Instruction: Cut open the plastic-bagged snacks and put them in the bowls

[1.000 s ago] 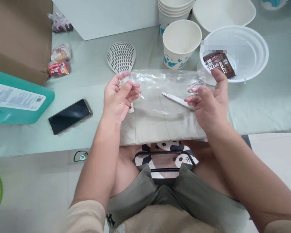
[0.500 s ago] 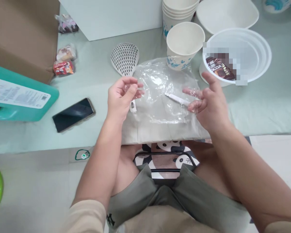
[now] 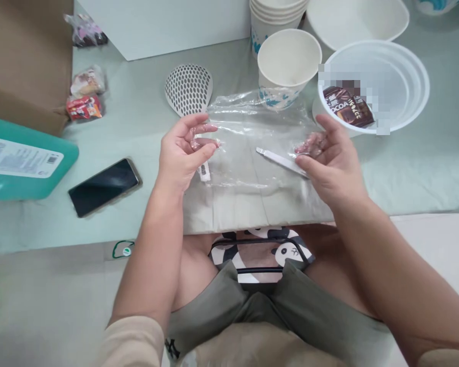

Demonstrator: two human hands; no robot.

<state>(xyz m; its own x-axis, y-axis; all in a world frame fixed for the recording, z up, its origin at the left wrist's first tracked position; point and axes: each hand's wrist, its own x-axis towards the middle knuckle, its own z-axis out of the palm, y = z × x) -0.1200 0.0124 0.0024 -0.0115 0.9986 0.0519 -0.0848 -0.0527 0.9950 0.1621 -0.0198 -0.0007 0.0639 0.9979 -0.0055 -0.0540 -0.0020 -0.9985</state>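
Observation:
A clear plastic bag [image 3: 240, 132] is stretched between my two hands above the cloth. My left hand [image 3: 185, 145] grips its left side, with film over the curled fingertips. At its right side, my right hand [image 3: 334, 163] grips the film with bent fingers. A slim white cutter-like tool [image 3: 279, 160] shows near my right thumb, seemingly beneath the film; its right end is hidden by that hand. Behind my left hand lies a white slotted skimmer [image 3: 189, 89], its handle partly covered. A paper cup [image 3: 288, 61] stands at the bag's far edge.
A plastic tub [image 3: 405, 86] with cocoa packets [image 3: 346, 107] stands at right, near a white bowl [image 3: 355, 20] and stacked cups [image 3: 277, 20]. At left are a phone [image 3: 105, 187], a teal jug [image 3: 61, 173], wrapped snacks [image 3: 84, 106] and a cardboard box [image 3: 26, 61].
The plastic bag is now pulled flatter and tauter between my hands. My left hand has shifted slightly left, and my right fingers have closed in on the film.

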